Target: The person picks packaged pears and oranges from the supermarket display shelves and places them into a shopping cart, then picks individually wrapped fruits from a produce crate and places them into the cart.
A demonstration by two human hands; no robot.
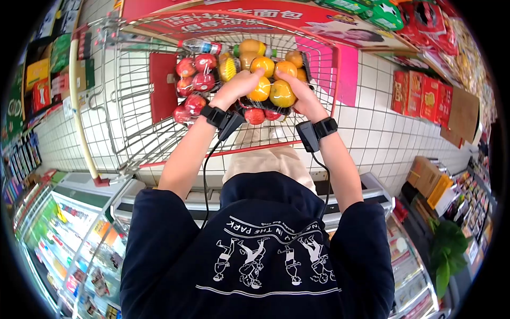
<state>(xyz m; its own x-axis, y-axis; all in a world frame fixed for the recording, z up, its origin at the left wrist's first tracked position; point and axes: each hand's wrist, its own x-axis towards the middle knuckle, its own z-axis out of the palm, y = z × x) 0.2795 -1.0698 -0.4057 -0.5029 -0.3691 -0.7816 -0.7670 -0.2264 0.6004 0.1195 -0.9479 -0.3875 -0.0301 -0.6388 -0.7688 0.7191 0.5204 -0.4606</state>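
My left hand (241, 86) and my right hand (302, 97) grip a tray pack of oranges (282, 94) from its two sides, inside the shopping cart. The thumbs lie over the fruit, and the other fingers are mostly hidden. Left of the oranges are wrapped packs of red apples (203, 82), and more red fruit (254, 116) shows beneath the held pack. A yellow item (227, 67) in shiny wrap lies beside my left hand. Behind the oranges sit yellow-brown round fruits (252, 47). A clear drink bottle (200, 46) lies along the cart's far side.
The wire shopping cart (336, 80) surrounds the goods, with its pale handle bar (79, 117) at left. Red boxes (422, 95) stand on the tiled floor at right. Glass-topped display cases (79, 234) are behind me. A red printed display (255, 16) borders the cart's far side.
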